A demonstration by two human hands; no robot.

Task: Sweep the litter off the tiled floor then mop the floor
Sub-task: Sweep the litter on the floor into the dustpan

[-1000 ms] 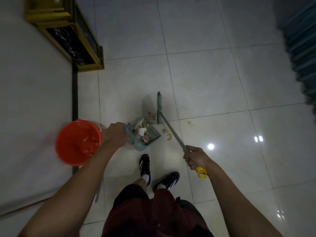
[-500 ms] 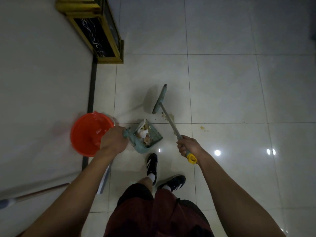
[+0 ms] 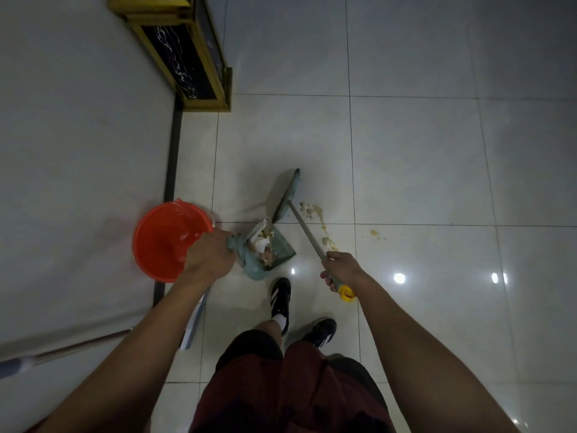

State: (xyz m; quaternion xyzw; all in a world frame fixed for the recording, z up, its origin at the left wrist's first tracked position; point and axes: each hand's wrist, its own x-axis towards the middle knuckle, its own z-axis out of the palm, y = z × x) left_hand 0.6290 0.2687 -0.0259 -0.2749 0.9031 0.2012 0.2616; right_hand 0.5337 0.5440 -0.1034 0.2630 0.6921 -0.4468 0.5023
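- My left hand (image 3: pixel 208 257) grips the handle of the teal dustpan (image 3: pixel 264 252), just left of centre frame, on the tiled floor (image 3: pixel 406 157).
- The dustpan holds paper scraps and crumbs.
- My right hand (image 3: pixel 341 270) is wrapped round the broom (image 3: pixel 307 234) handle, near its yellow end cap.
- The broom head sits just above the dustpan.
- Loose litter (image 3: pixel 312 210) lies to the right of the broom head, more crumbs trailing down along the handle.
- A red bucket (image 3: pixel 165 239) stands left of the dustpan, by the wall.
- A mop (image 3: pixel 62 351) pole crosses the lower left.

left hand (image 3: pixel 208 257) gripping dustpan (image 3: pixel 265 253) (litter inside), right hand (image 3: pixel 341 270) holding broom (image 3: pixel 290 195)
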